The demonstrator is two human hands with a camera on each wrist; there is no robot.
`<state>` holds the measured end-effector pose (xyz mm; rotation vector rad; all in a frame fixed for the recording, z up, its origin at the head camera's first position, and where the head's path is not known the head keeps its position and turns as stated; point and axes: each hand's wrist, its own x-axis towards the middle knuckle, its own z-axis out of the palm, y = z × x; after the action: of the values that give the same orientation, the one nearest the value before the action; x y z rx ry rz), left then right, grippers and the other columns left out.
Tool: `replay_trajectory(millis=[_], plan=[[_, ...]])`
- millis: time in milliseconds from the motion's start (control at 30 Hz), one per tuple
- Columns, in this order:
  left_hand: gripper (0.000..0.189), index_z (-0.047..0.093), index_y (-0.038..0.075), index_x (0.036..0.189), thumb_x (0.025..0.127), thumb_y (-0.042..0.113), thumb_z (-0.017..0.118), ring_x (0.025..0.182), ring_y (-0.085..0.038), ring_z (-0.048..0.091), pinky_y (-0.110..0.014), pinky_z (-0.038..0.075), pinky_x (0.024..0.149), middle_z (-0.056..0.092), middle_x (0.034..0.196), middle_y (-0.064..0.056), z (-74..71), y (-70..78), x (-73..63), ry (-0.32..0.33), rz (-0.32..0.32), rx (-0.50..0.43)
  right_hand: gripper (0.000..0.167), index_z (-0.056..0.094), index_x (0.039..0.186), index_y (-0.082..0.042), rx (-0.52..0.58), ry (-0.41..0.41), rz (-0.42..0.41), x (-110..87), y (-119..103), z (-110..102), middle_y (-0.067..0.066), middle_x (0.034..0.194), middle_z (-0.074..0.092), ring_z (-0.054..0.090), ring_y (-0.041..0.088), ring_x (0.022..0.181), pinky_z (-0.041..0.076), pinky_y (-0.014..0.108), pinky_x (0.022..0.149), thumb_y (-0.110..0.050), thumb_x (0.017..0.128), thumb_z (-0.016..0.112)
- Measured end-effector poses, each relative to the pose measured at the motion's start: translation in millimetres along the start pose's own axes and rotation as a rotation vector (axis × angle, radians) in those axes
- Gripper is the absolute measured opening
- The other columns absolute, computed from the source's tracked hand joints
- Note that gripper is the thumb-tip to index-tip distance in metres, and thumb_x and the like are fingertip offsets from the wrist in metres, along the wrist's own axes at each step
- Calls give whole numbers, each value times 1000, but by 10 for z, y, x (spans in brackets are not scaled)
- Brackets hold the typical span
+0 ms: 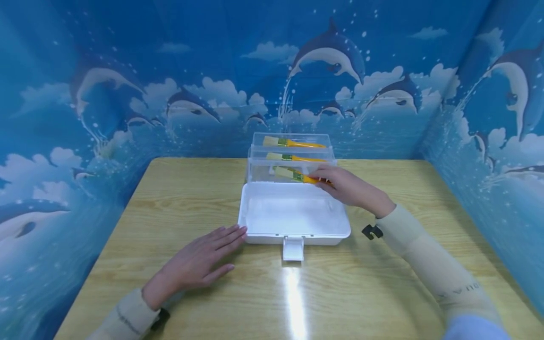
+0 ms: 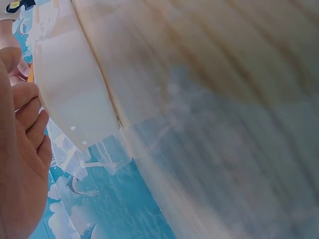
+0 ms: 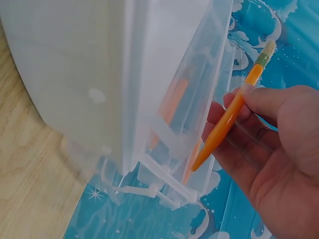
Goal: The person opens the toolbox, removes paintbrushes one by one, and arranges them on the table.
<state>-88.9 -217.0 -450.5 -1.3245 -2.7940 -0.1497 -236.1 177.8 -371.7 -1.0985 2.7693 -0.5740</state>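
Observation:
A white plastic box [image 1: 297, 215] stands open on the table, its clear stacked trays [image 1: 259, 171] raised behind it. Between thumb and fingers, my right hand [image 1: 346, 184] pinches a paintbrush [image 3: 229, 117] by its orange handle, the pale bristles pointing left in the head view. The held brush overlaps the lowest clear tray there. Another paintbrush [image 1: 297, 142] lies in the top tray and a similar brush [image 1: 295, 157] in the tray below it. My left hand [image 1: 204, 257] has its fingers extended, fingertips right at the box's front left corner.
The white latch [image 1: 293, 249] hangs from the box's front over the wooden table [image 1: 191, 198]. A blue dolphin-print curtain [image 1: 204, 85] surrounds the table at the back and sides. Black clips [image 1: 372, 232] sit at both sleeves.

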Motion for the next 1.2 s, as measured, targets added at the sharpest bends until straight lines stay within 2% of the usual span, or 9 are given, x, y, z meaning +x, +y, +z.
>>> replay_trajectory(millis=[67, 167, 267, 333, 433, 667, 900, 1200], plan=[[68, 30, 13, 161, 104, 42, 53, 154, -23, 27, -40, 22, 127, 24, 169, -1, 7, 1, -2, 5, -4, 4, 35, 63, 138, -9, 10, 7, 1, -21, 7, -8, 9, 132, 64, 62, 26, 118, 59, 45, 95, -7, 104, 57], [68, 30, 14, 161, 104, 42, 54, 154, -22, 28, -31, 10, 129, 24, 169, 0, 16, 2, -4, 16, -6, 9, 36, 62, 139, -8, 22, 17, 6, -48, 19, -16, 10, 134, 63, 60, 28, 123, 58, 46, 97, -6, 103, 58], [67, 30, 14, 161, 104, 42, 54, 154, -21, 27, -22, -3, 128, 24, 169, 1, 20, 0, -5, 17, -8, 7, 37, 62, 139, -7, 23, 25, 19, -78, 38, -16, 10, 132, 64, 62, 26, 117, 59, 44, 92, -5, 103, 58], [67, 29, 14, 161, 105, 42, 53, 154, -21, 26, -20, -7, 127, 23, 169, 0, 18, 0, -4, 12, -9, 4, 37, 61, 140, -7, 22, 27, 32, -100, 53, -15, 9, 129, 64, 63, 24, 111, 59, 41, 87, -5, 103, 58], [67, 28, 14, 161, 105, 42, 52, 155, -21, 25, -19, -8, 126, 21, 169, 1, 14, 4, -5, 2, -13, -1, 37, 60, 140, -7, 31, 37, 42, -135, 82, -13, 9, 128, 65, 63, 23, 108, 59, 40, 85, -4, 103, 57], [67, 28, 14, 161, 105, 42, 51, 154, -21, 26, -20, -7, 127, 23, 169, 1, 18, 11, -3, 13, -10, 9, 37, 61, 138, -5, 65, 65, 28, -225, 124, -15, 11, 128, 65, 63, 26, 113, 59, 44, 88, 0, 102, 57], [68, 25, 14, 162, 106, 42, 51, 155, -20, 22, -20, -8, 126, 19, 170, 1, 2, 18, 9, -29, -31, -11, 39, 62, 138, -6, 64, 111, 0, -290, 206, 31, 11, 131, 65, 62, 27, 117, 59, 45, 93, 3, 100, 59], [67, 26, 14, 162, 106, 41, 51, 155, -20, 23, -20, -8, 126, 19, 170, 2, -6, 16, 2, -24, -31, -22, 41, 62, 138, -5, 87, 167, -30, -372, 280, 120, 13, 129, 65, 63, 27, 113, 60, 45, 88, 5, 98, 61]])
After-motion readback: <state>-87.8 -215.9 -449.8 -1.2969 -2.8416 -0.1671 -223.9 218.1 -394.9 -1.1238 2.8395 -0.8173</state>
